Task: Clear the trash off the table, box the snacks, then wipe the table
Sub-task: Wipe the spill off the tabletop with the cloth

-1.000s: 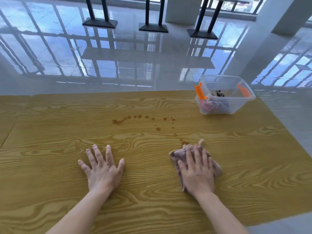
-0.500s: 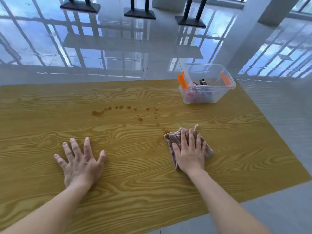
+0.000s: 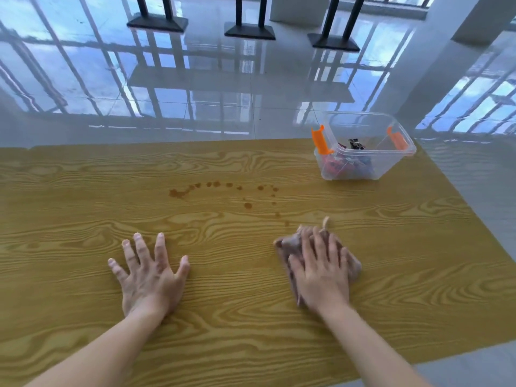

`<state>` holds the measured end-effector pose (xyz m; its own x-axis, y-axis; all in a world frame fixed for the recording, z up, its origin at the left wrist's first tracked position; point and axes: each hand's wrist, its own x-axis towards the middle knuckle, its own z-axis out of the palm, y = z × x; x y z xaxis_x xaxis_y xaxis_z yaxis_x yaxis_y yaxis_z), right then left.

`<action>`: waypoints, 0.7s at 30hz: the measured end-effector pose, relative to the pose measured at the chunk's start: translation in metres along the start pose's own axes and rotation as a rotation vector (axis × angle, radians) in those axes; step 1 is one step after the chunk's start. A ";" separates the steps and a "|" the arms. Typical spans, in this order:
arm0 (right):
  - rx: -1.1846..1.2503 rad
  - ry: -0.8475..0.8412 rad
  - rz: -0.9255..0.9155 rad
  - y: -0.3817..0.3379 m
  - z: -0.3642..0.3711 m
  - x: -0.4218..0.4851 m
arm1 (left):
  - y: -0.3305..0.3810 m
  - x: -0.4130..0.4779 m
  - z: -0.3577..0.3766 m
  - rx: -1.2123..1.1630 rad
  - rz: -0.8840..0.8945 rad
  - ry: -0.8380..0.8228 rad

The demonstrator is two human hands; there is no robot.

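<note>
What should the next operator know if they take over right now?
Left hand: flat on the table, fingers spread, holding nothing.
Right hand: palm pressed flat on the cloth, near the table's right side.
Clear box: far right corner, lid off, snack packets inside.
Done: no trash or loose snacks visible on the table.
Left: the brown stains remain, beyond the cloth and to its left. Sweep the cloth across them, then over the rest of the top.

Wood-grain tabletop (image 3: 83,191). Clear box (image 3: 391,163) at far right. Brown spill drops (image 3: 223,188) left of box. My cloth (image 3: 287,244) nearer than drops.
</note>
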<state>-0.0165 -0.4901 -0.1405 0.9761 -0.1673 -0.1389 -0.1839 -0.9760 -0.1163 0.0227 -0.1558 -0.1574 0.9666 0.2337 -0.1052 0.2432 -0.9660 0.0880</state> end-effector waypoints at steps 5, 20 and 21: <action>-0.048 0.024 -0.169 0.024 0.006 -0.026 | 0.000 0.000 0.002 -0.003 -0.010 0.006; -0.080 0.066 -0.150 -0.008 0.002 0.011 | 0.002 -0.001 0.002 0.000 -0.004 0.004; -0.064 0.060 -0.026 -0.010 -0.005 0.034 | 0.003 -0.002 0.001 -0.004 -0.006 0.005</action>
<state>0.0188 -0.4872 -0.1389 0.9860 -0.1477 -0.0771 -0.1521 -0.9868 -0.0555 0.0216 -0.1595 -0.1580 0.9655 0.2401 -0.1012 0.2493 -0.9642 0.0909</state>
